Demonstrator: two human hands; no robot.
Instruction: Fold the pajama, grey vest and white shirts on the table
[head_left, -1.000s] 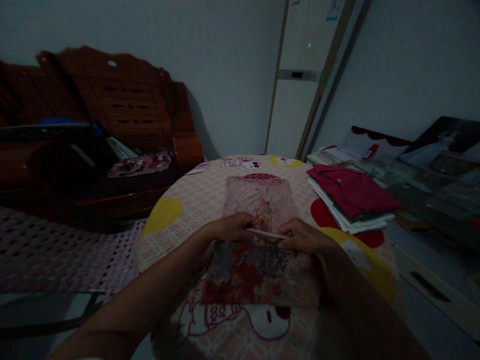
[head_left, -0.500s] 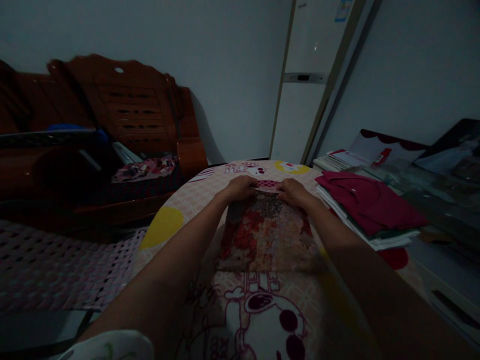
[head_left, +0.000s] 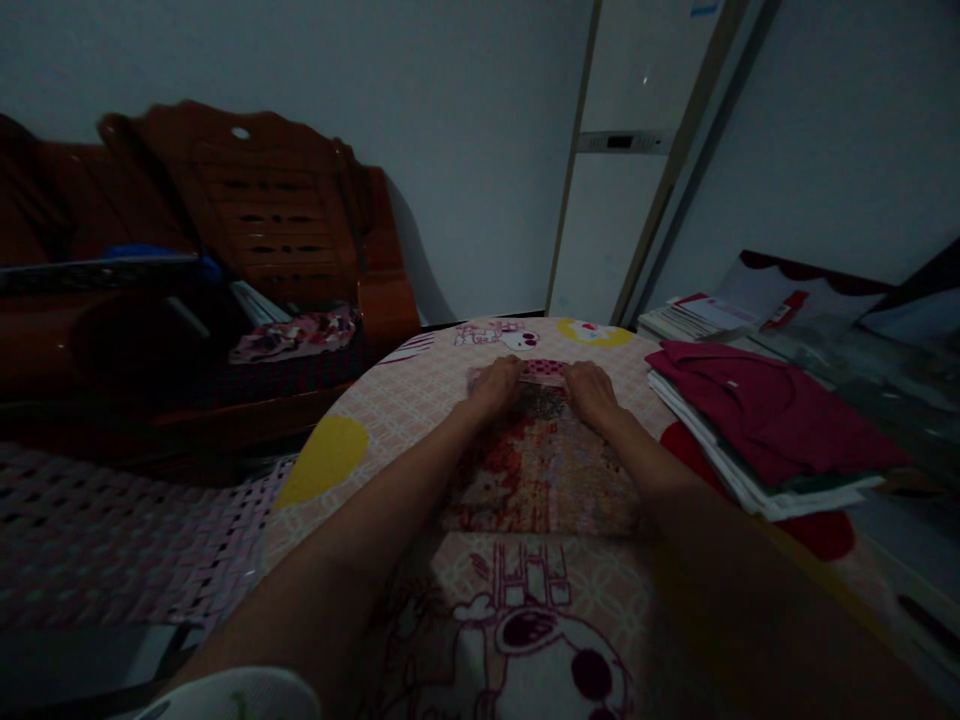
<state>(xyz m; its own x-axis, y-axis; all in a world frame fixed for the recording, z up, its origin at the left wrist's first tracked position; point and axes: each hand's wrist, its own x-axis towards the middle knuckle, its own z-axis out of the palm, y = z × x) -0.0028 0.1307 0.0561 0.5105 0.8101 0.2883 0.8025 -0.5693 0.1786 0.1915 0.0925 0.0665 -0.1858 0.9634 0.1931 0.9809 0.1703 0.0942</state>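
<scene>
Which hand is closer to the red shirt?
Right: the right hand is at the far end of the folded cloth, apart from the red shirt; the left hand is at that end too, farther off.

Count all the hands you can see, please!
2: the left hand is on the far left part of the patterned cloth, and the right hand is on its far right part. No others show.

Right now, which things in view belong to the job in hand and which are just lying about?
In the job:
Left hand and right hand, at the far edge of the patterned cloth
Tablecloth underneath

Lying about:
Folded pile topped with a maroon garment, possibly related
Crumpled pink fabric on the wooden bench
Papers behind the pile
</scene>
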